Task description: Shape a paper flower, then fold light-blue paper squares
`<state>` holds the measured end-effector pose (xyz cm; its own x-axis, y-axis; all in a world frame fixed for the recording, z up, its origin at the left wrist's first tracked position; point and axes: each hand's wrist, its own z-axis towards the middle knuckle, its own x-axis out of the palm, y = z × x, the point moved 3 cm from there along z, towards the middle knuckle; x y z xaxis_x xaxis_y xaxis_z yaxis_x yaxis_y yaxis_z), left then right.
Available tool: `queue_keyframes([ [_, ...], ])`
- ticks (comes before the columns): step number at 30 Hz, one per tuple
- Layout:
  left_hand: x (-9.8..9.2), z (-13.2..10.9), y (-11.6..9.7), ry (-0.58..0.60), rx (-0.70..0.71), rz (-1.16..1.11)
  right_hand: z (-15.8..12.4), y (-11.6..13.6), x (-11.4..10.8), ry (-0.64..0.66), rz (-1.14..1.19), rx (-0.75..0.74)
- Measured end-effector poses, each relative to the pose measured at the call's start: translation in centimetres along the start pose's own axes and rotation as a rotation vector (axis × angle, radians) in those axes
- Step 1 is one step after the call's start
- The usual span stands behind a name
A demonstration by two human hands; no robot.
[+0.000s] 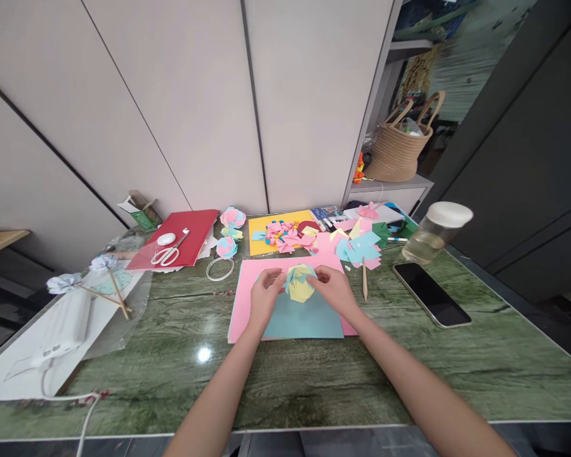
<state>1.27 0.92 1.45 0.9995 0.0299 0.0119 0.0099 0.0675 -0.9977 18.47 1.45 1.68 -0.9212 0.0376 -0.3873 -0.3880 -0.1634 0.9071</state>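
Green marbled worktop [314,381]. Item: folded paper piece [301,284], yellow and blue, above blue sheet [304,320], pinched between left hand [265,293] and right hand [334,289]. Handling: light, even fingertip pressure; creases likely crush easily.

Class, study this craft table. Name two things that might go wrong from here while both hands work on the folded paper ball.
1. The left hand and right hand pinch the folded paper ball from both sides; squeezing too hard may crush its folds.
2. The lidded jar of liquid stands close to the phone and the loose paper pieces; a knock might tip it onto them.
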Motion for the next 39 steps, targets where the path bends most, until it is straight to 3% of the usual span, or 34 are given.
queue_keyframes([
  [4, 0.3, -0.6, -0.8, -0.048, 0.138, 0.312, -1.0, 1.3, 0.3, -0.062, -0.228, -0.076],
  [10, 0.3, -0.4, -0.2, -0.064, 0.16, 0.587, -1.8, 2.0, 1.3, -0.029, -0.387, -0.172],
  [16, -0.8, 0.2, 0.5, -0.126, 0.146, 0.574, -1.4, 2.5, -0.2, -0.082, -0.24, -0.161],
  [21, -2.4, 1.8, 1.5, -0.174, 0.137, 0.406, -0.1, 1.3, -2.5, -0.198, -0.135, -0.099],
  [24, -4.0, 4.2, 1.7, -0.214, 0.097, 0.39, 0.5, 0.4, -2.9, -0.209, -0.12, -0.081],
  [26, -5.5, 6.7, 1.2, -0.361, 0.047, 0.633, 0.7, 0.0, -2.9, -0.208, -0.125, -0.078],
  [30, -8.5, 12.9, -1.1, -0.484, 0.008, 0.783, 0.8, -0.1, -2.8, -0.195, -0.133, -0.074],
  [35, -11.5, 19.3, -3.8, -0.538, -0.042, 0.931, 1.0, 0.1, -2.9, -0.175, -0.148, -0.061],
  [39, -12.8, 21.2, -3.9, -0.548, -0.082, 0.993, 1.0, 0.3, -3.0, -0.145, -0.185, -0.059],
])
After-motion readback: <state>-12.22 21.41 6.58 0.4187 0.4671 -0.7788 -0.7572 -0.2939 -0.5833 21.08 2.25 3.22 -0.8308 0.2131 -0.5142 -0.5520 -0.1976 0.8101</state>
